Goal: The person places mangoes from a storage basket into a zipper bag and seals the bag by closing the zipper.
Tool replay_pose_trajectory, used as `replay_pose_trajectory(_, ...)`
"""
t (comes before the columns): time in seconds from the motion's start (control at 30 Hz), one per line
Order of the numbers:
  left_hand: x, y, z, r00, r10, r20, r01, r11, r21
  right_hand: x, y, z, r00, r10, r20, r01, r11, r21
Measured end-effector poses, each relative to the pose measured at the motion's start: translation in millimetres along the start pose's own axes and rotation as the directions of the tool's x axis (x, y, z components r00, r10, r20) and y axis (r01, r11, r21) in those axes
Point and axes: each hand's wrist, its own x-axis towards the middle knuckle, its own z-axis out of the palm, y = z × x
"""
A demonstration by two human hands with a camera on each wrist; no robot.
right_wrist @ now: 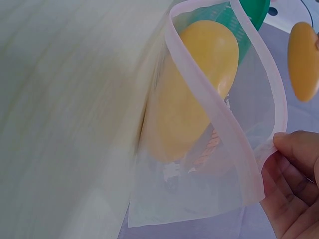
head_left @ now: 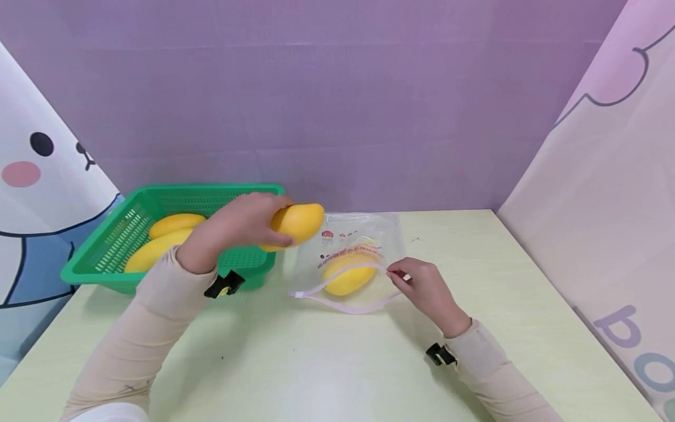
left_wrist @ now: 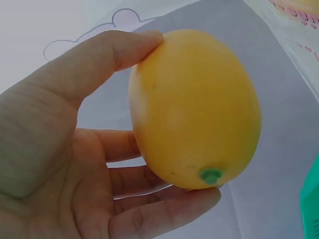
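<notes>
My left hand (head_left: 250, 220) grips a yellow mango (head_left: 299, 223) in the air, between the green basket and a clear zip bag. In the left wrist view, thumb and fingers wrap this mango (left_wrist: 197, 107), whose green stem end (left_wrist: 211, 175) shows. The zip bag (head_left: 311, 249) lies on the table with its pink-edged mouth spread apart. Inside it rests another mango (head_left: 349, 280). At the right end of the mouth, my right hand (head_left: 426, 290) pinches the bag's edge; the right wrist view shows thumb and fingers on the pink strip (right_wrist: 249, 181).
A green basket (head_left: 169, 278) stands at the left of the table, with more mangoes (head_left: 158, 249) in it. The pale table (head_left: 316, 363) meets a purple cloth backdrop (head_left: 343, 105). Printed cartoon sheets (head_left: 596, 205) flank both sides.
</notes>
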Motion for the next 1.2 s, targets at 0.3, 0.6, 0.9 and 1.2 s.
replay_pose_trajectory(0.3, -4.6, 11.0, 6.0, 0.999, 0.027, -0.017, -0.027, 1.0, -0.014, -0.8, 1.5, 0.9, 1.0, -0.006, -0.004, 0.006, 1.0, 0.0)
replay_pose_trajectory(0.6, -9.2, 18.4, 10.4, 0.999, 0.035, -0.012, -0.035, 0.999, -0.004, -1.3, 0.1, 0.6, 1.0, 0.002, -0.003, -0.002, 1.0, 0.004)
replay_pose_trajectory(0.9, -14.1, 26.1, 16.9, 0.995, 0.099, -0.007, -0.099, 0.995, 0.01, -1.5, 1.4, 1.4, 1.0, -0.002, -0.002, 0.002, 1.0, 0.002)
replay_pose_trajectory(1.2, -16.0, 35.2, 23.7, 0.993, 0.118, 0.005, -0.118, 0.992, 0.033, -1.8, 3.9, 2.3, 1.0, -0.011, -0.009, 0.012, 1.0, 0.005)
